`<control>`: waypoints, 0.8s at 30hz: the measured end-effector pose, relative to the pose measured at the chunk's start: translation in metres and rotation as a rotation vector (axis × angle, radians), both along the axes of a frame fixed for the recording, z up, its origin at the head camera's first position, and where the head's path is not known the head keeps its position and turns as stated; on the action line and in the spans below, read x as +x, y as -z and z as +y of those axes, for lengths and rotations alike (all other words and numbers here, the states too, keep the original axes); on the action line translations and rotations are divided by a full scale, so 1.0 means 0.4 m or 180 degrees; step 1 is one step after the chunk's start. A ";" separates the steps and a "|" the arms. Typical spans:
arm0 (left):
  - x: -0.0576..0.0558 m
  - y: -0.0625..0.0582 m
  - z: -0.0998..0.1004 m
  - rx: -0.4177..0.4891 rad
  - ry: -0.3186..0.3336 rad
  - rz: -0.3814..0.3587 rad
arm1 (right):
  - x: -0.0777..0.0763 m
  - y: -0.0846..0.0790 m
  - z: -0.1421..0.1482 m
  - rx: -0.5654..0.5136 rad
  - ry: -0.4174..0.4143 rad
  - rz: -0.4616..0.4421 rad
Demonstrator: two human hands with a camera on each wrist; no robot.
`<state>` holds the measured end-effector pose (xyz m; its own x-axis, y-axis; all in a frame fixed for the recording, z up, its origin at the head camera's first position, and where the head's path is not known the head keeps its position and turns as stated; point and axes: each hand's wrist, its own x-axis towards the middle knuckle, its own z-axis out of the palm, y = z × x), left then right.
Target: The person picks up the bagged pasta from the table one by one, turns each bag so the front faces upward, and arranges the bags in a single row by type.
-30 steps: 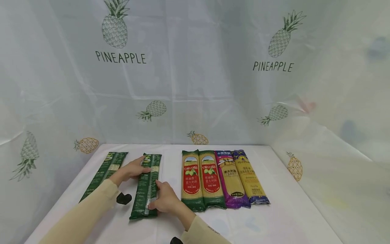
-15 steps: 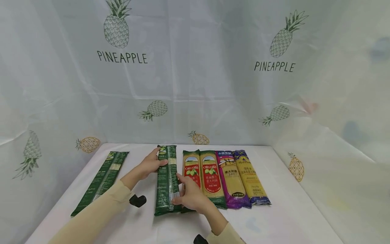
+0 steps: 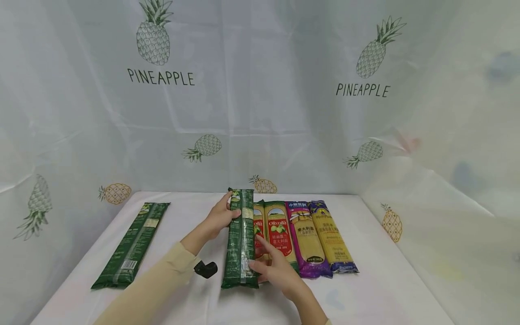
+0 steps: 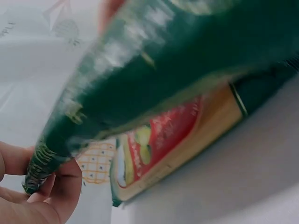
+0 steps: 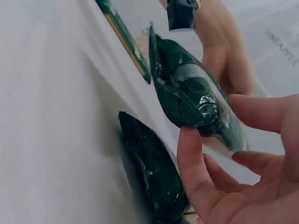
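A green spaghetti packet (image 3: 239, 239), its printed back with a barcode facing up, is held above the table. My left hand (image 3: 218, 219) grips its far end, with thumb and fingers around the tip in the left wrist view. Near the other end, my right hand (image 3: 280, 271) holds the right edge; its fingers reach under the packet (image 5: 191, 88) in the right wrist view. Beneath and beside it lies a red-labelled Olivoilà spaghetti packet (image 3: 258, 225), partly covered. A second Olivoilà packet (image 3: 280, 230) lies against that one.
To the right lie a purple pasta packet (image 3: 306, 239) and a yellow-and-blue one (image 3: 333, 239), side by side. Another green packet (image 3: 132, 243) lies face down at the left of the white table (image 3: 365, 298). A pineapple-print sheet (image 3: 260, 113) hangs behind.
Both hands have lifted the green packet and carried it rightward, from beside the other green packet to partly over the nearest Olivoilà packet. The remaining packets have stayed put.
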<state>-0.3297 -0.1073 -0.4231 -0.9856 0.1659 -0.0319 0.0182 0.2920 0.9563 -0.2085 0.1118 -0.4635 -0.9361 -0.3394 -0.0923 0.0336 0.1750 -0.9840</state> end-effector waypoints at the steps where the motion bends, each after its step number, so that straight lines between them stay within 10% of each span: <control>1: -0.001 -0.004 0.002 0.0018 0.0005 0.0006 | -0.001 0.003 0.003 -0.0076 0.0015 -0.0052; 13: 0.007 -0.031 0.021 0.0118 0.0175 -0.0013 | -0.008 0.028 -0.009 -0.1335 -0.0300 -0.0582; 24: 0.021 -0.026 0.030 -0.0809 0.0175 0.0519 | -0.007 0.050 -0.024 -0.0989 0.0080 0.0024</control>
<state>-0.3215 -0.0953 -0.4129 -0.9709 0.2262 0.0785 0.1878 0.5157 0.8359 -0.2114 0.1022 -0.4836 -0.9448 -0.3272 0.0192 0.0266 -0.1351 -0.9905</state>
